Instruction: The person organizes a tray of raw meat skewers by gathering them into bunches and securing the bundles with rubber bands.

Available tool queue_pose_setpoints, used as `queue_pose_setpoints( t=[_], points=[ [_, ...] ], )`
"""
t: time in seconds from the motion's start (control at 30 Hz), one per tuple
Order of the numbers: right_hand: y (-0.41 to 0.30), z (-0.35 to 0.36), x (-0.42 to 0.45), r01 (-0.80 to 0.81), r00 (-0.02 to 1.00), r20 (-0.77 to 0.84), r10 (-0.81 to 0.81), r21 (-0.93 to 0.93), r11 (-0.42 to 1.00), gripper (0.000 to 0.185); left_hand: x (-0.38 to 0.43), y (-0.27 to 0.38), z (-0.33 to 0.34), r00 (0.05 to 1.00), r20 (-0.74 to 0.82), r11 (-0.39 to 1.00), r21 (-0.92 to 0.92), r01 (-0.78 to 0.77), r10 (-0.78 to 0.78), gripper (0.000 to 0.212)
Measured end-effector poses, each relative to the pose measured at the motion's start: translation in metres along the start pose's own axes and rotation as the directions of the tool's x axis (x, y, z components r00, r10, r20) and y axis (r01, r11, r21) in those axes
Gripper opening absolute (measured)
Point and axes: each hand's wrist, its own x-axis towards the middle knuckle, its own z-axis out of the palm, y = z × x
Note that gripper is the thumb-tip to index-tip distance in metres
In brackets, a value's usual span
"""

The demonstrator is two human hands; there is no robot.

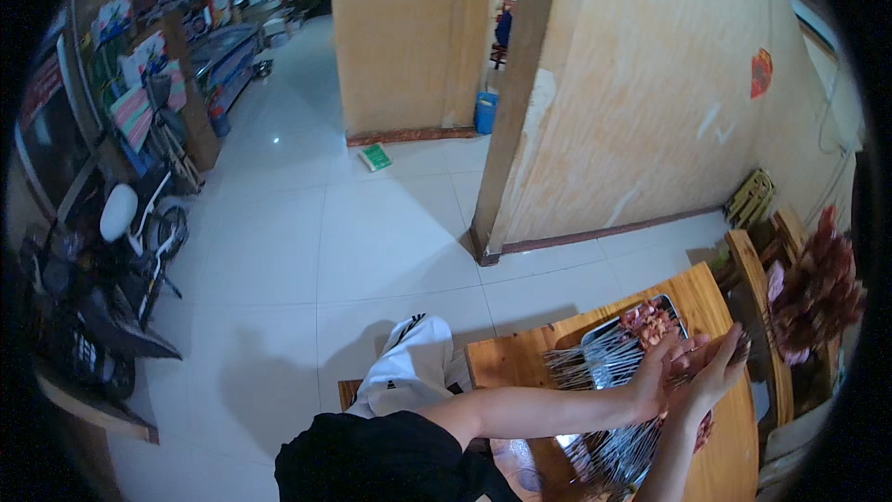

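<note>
My left hand (654, 378) and my right hand (705, 378) are close together, raised over a wooden table (732, 446). Their fingers overlap, and whether anything is held between them cannot be made out. Beneath and beside my left hand sits a metal tray (674, 307) with many thin metal skewers (613, 359). Pieces of raw meat (648, 322) are on the skewers' far ends. A second bundle of skewers (620, 453) lies nearer the bottom, below my left forearm. More raw meat (704, 432) shows beside my right wrist, which partly covers it.
Right of the table are wooden furniture (752, 300) and a reddish-brown plume bunch (815, 286). A wall corner (516, 125) rises beyond the table. A green packet (376, 157) lies on the tiled floor (279, 251). A two-wheeler (150, 223) stands left, a blue bin (486, 113) behind.
</note>
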Motion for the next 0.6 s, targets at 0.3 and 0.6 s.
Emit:
queue_pose_setpoints(
  t=[0.3,0.6],
  points=[
    [0.002,-0.004,0.0,-0.099,0.995,-0.015,0.099,0.012,0.995,0.035,0.044,-0.008,-0.056,0.964,0.253,0.995,0.079,0.057,-0.075,0.053],
    [-0.007,-0.02,-0.007,-0.293,0.956,-0.054,0.288,-0.127,0.948,0.027,0.005,0.027,-0.025,0.969,-0.154,0.828,0.555,-0.079,0.195,0.026]
  ],
)
